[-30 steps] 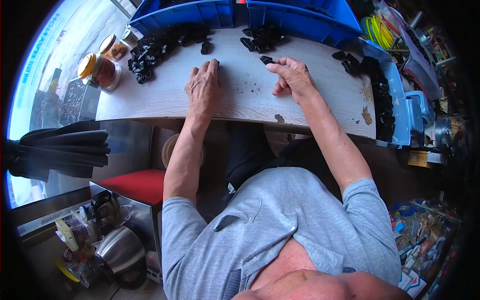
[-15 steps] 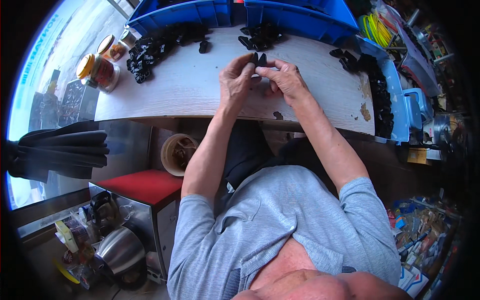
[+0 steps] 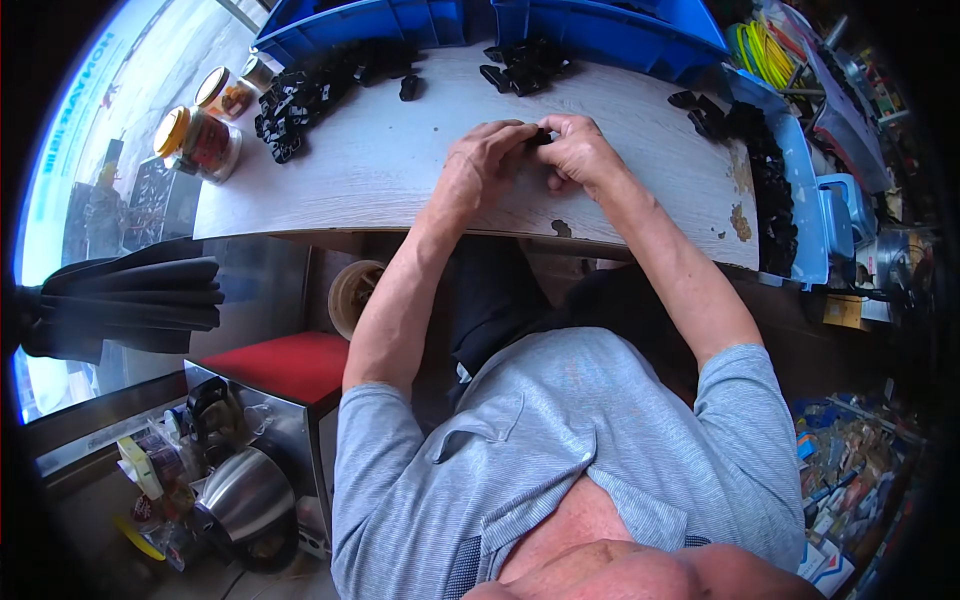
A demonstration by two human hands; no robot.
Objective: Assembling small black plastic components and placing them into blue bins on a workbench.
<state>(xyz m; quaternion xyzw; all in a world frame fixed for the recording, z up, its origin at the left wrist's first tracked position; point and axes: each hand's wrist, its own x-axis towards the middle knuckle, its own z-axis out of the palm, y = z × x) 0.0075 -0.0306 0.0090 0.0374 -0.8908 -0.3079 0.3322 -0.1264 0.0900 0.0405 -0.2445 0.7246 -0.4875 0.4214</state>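
In the head view I watch both bare hands meet above the table's middle. The right hand [image 3: 582, 158] pinches a small black part [image 3: 543, 136] between thumb and forefinger; the left hand [image 3: 478, 165] curls against its other side, and I cannot tell whether those fingers grip it too. The part is over the table [image 3: 330, 185], mostly hidden by fingers. On the table's far left I see a black heap [image 3: 295, 110], with two jars [image 3: 195, 142] at its left edge. A smaller pile [image 3: 525, 72] sits at the table's far side, before a blue bin [image 3: 610, 42]. Along the table's right end stands a light-blue tray [image 3: 808, 245].
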